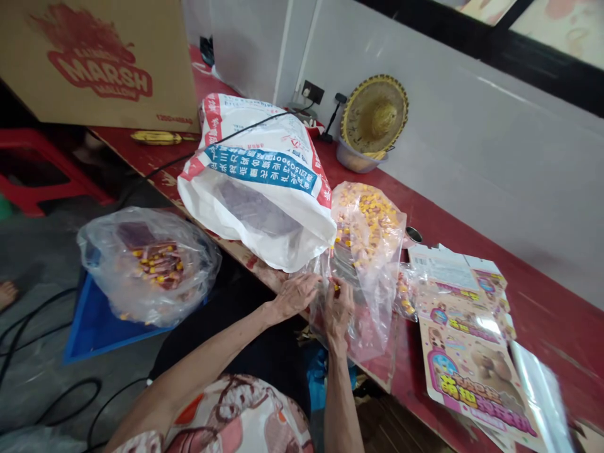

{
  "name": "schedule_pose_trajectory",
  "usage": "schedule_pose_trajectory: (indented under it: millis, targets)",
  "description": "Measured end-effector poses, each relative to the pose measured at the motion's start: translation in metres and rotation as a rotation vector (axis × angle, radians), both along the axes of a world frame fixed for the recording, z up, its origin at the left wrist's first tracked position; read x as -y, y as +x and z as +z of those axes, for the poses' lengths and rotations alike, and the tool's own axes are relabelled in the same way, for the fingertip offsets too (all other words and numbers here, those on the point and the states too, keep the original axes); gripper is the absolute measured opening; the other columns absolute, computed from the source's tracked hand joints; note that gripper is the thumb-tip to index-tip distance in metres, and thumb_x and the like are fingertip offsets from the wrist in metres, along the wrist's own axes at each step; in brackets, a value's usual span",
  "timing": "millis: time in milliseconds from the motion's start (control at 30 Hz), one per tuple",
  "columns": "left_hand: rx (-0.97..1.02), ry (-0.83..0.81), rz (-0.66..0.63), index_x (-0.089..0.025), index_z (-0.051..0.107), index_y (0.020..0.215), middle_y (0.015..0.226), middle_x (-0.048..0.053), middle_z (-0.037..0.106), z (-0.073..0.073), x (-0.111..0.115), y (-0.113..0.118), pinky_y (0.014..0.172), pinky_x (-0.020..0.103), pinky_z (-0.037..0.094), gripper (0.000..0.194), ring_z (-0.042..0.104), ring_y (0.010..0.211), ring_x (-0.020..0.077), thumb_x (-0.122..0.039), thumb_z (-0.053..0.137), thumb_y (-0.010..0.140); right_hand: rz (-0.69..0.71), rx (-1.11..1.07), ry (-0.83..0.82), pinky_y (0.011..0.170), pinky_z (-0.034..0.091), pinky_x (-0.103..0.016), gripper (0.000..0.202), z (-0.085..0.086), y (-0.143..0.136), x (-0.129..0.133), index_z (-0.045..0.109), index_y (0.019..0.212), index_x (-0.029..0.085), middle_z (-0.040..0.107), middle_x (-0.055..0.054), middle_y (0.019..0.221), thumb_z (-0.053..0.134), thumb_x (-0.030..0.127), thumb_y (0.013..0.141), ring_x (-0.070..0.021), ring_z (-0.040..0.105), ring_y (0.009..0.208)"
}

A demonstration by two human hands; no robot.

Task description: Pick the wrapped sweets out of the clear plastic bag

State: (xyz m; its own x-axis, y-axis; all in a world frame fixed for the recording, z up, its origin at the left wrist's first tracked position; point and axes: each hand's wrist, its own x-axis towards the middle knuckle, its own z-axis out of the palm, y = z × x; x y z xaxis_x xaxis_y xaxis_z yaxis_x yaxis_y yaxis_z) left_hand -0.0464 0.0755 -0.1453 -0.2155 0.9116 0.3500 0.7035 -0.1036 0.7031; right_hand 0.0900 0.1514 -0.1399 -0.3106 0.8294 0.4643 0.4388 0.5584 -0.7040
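My left hand (297,294) is at the table's front edge, below the mouth of a white woven sack (302,248). Its fingers are bent together on the near edge of a clear plastic bag (372,314). Close beside it, my right hand (338,308) has curled fingers around a small yellow-tipped piece (336,288), only partly visible. Many similar small yellow-and-brownish pieces (368,211) fill the far part of the clear bag. Inside the sack, greyish contents (257,207) show.
At left, another clear bag (104,251) of yellow-tipped pieces rests over a blue tray (89,327). Printed flat cartons (472,358) and a small packed pouch (406,292) lie at right. Behind stand a large cardboard box (113,63) and a straw hat (375,113). A black cable (236,133) crosses the sack.
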Motion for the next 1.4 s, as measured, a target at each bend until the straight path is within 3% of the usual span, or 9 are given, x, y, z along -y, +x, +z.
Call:
schedule_pose_trajectory:
  millis: [133, 300, 433, 600, 733, 933, 1100, 1267, 1400]
  targets:
    - [0.051, 0.017, 0.048, -0.022, 0.062, 0.124, 0.115, 0.007, 0.072, 0.007, 0.0, 0.0, 0.097, 0.036, 0.058, 0.036, 0.07, 0.107, 0.0227, -0.01, 0.051, 0.092, 0.06, 0.02, 0.012, 0.101, 0.049, -0.044, 0.039, -0.013, -0.004, 0.002, 0.071, 0.112, 0.021, 0.067, -0.014, 0.12, 0.04, 0.045, 0.108, -0.0268, 0.063, 0.113]
    - [-0.034, 0.154, 0.097, -0.021, 0.059, 0.134, 0.118, 0.009, 0.069, 0.018, 0.0, 0.006, 0.106, 0.043, 0.054, 0.045, 0.066, 0.116, 0.0253, -0.008, 0.045, 0.094, 0.028, 0.032, 0.001, 0.098, 0.05, -0.044, 0.042, -0.018, -0.003, -0.001, 0.072, 0.113, 0.021, 0.068, -0.014, 0.116, 0.039, 0.046, 0.108, -0.0268, 0.063, 0.107]
    - [-0.126, 0.124, 0.052, -0.018, 0.061, 0.128, 0.111, 0.011, 0.069, 0.004, -0.001, 0.008, 0.104, 0.048, 0.054, 0.031, 0.067, 0.109, 0.0277, -0.017, 0.041, 0.104, 0.005, 0.033, -0.035, 0.094, 0.051, -0.044, 0.044, -0.014, 0.0, 0.001, 0.071, 0.115, 0.02, 0.07, -0.014, 0.115, 0.043, 0.052, 0.107, -0.0275, 0.063, 0.103]
    - [-0.119, 0.095, 0.042, -0.019, 0.064, 0.112, 0.104, 0.009, 0.07, -0.012, -0.005, 0.003, 0.097, 0.044, 0.054, 0.019, 0.067, 0.103, 0.0271, -0.022, 0.047, 0.105, -0.048, -0.031, 0.048, 0.093, 0.05, -0.044, 0.047, 0.001, -0.003, 0.009, 0.072, 0.108, 0.02, 0.072, -0.014, 0.11, 0.043, 0.057, 0.107, -0.0274, 0.063, 0.098]
    - [0.025, 0.138, 0.054, -0.02, 0.064, 0.106, 0.1, 0.006, 0.072, -0.012, -0.007, 0.001, 0.099, 0.04, 0.053, 0.019, 0.067, 0.099, 0.0232, -0.014, 0.048, 0.098, -0.023, -0.019, 0.085, 0.093, 0.048, -0.044, 0.045, 0.006, -0.008, 0.018, 0.072, 0.11, 0.02, 0.073, -0.013, 0.11, 0.043, 0.055, 0.109, -0.0267, 0.062, 0.097]
    - [0.184, 0.179, 0.104, -0.021, 0.064, 0.11, 0.107, 0.007, 0.072, -0.002, 0.004, 0.006, 0.1, 0.038, 0.054, 0.023, 0.068, 0.103, 0.0213, -0.017, 0.045, 0.099, 0.081, 0.014, -0.077, 0.085, 0.051, -0.04, 0.045, -0.013, -0.011, 0.021, 0.069, 0.106, 0.021, 0.069, -0.01, 0.101, 0.044, 0.059, 0.106, -0.0259, 0.062, 0.092]
    - [0.122, 0.22, 0.141, -0.02, 0.065, 0.114, 0.104, 0.008, 0.071, 0.011, 0.006, 0.011, 0.097, 0.036, 0.054, 0.027, 0.067, 0.102, 0.0216, -0.026, 0.039, 0.107, 0.087, -0.006, -0.073, 0.083, 0.051, -0.038, 0.039, -0.02, -0.009, 0.019, 0.07, 0.107, 0.022, 0.068, -0.009, 0.099, 0.048, 0.054, 0.104, -0.0246, 0.061, 0.089]
    - [-0.027, 0.119, 0.093, -0.018, 0.066, 0.114, 0.106, 0.01, 0.072, -0.001, 0.0, 0.007, 0.102, 0.042, 0.052, 0.03, 0.066, 0.104, 0.0248, -0.017, 0.039, 0.103, 0.053, 0.012, -0.072, 0.084, 0.051, -0.038, 0.042, -0.02, -0.01, 0.017, 0.071, 0.106, 0.023, 0.066, -0.009, 0.106, 0.045, 0.056, 0.104, -0.0248, 0.062, 0.092]
    - [-0.035, 0.063, 0.069, -0.019, 0.067, 0.11, 0.106, 0.008, 0.073, -0.004, 0.0, 0.005, 0.101, 0.042, 0.053, 0.026, 0.065, 0.103, 0.025, -0.013, 0.044, 0.098, 0.053, 0.027, -0.087, 0.082, 0.05, -0.039, 0.048, -0.023, -0.01, 0.017, 0.071, 0.105, 0.022, 0.066, -0.009, 0.103, 0.042, 0.06, 0.104, -0.0239, 0.061, 0.085]
